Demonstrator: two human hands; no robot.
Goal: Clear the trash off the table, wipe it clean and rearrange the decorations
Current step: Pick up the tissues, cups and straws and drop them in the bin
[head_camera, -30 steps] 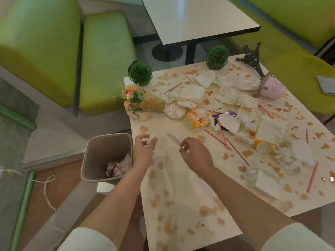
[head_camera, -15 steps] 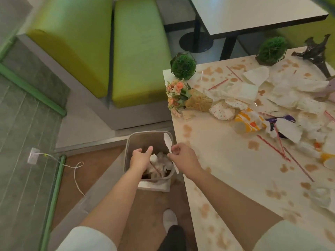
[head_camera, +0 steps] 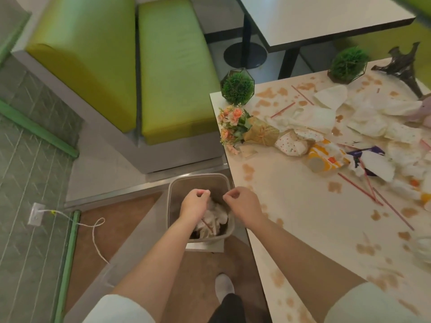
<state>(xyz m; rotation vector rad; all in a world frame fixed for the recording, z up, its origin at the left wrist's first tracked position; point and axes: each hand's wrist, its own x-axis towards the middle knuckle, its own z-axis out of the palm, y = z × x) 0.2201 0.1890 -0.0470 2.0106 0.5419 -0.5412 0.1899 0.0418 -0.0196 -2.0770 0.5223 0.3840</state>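
Observation:
Both my hands hover over the beige trash bin [head_camera: 198,177] on the floor at the table's left edge. My left hand [head_camera: 194,203] and my right hand [head_camera: 240,201] have loosely curled fingers with nothing seen in them. Crumpled napkins and a red straw [head_camera: 215,216] lie inside the bin. The stained table [head_camera: 291,206] carries white napkins [head_camera: 314,117], a squashed yellow paper cup [head_camera: 326,158] and red straws [head_camera: 359,187]. The decorations are a flower bouquet [head_camera: 242,129], two green ball plants [head_camera: 236,87] [head_camera: 348,64] and a toppled black tower figure [head_camera: 405,66].
A green bench [head_camera: 175,66] stands beyond the bin. A second white table [head_camera: 314,17] on a black pedestal is at the back. A white cord [head_camera: 93,227] trails on the floor at left. My white-socked foot [head_camera: 224,284] is below the bin.
My hands went from the table's near edge to above the bin. The white plastic spoon in my right hand and the small white scrap in my left are gone from my fingers.

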